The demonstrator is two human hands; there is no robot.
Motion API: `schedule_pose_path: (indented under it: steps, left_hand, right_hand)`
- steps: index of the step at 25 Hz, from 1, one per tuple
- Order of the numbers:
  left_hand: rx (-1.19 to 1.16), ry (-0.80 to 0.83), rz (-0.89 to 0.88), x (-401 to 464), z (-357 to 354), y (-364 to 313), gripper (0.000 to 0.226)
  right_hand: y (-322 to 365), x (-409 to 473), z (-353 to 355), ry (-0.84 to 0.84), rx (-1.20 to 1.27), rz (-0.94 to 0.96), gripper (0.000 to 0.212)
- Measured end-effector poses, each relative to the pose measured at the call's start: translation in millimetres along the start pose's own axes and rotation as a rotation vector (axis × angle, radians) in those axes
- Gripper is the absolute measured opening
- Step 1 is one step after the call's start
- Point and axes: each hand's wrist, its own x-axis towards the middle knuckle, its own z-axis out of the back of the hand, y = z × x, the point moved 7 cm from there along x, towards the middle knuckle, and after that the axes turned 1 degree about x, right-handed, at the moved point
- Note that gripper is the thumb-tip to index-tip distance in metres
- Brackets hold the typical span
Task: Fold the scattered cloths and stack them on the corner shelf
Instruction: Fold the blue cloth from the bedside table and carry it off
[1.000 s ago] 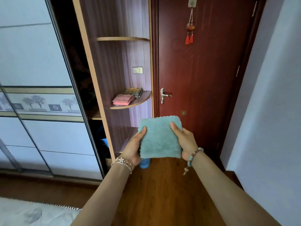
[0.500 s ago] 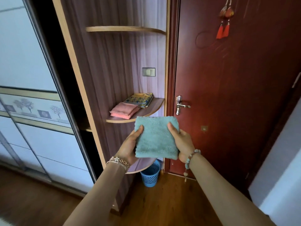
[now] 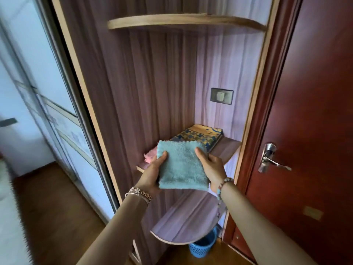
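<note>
While both hands' fingers (image 3: 200, 153) pinch the teal cloth (image 3: 180, 167), the pink cloth (image 3: 150, 156) lies just beyond the left hand (image 3: 152, 169).

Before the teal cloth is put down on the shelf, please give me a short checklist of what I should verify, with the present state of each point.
1. Teal cloth is folded square: ok.
2. Left hand and right hand both grip its sides, thumbs on top: ok.
3. Cloth is at the level of the middle shelf: ok.
4. Pink cloth underneath lies flat for stacking: cannot tell, mostly hidden.
5. Patterned cloth at the back leaves room: cannot tell.
6. Cloth already rests on the stack: cannot tell.
</note>
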Motion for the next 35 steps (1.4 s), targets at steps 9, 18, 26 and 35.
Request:
schedule_pose_path:
  steps: [9, 18, 26, 35]
  left_hand:
    - [0.392, -0.734, -0.14, 79, 48, -62, 0.023]
    - [1.021, -1.093, -0.021, 105, 61, -37, 0.033]
    - [1.049, -1.202, 0.1, 115, 78, 6, 0.037]
    - [0.96, -1.251, 0.045, 100, 74, -3, 0.044]
  right_hand:
    - [64, 166, -109, 0.388, -0.791, 0.452, 0.049]
    - [2, 209, -153, 0.595, -1.144, 0.576, 0.052]
    - [-42, 208, -152, 0.582, -1.189, 0.572, 0.048]
    - [-23, 210, -144, 0.497, -1.172, 0.567, 0.049]
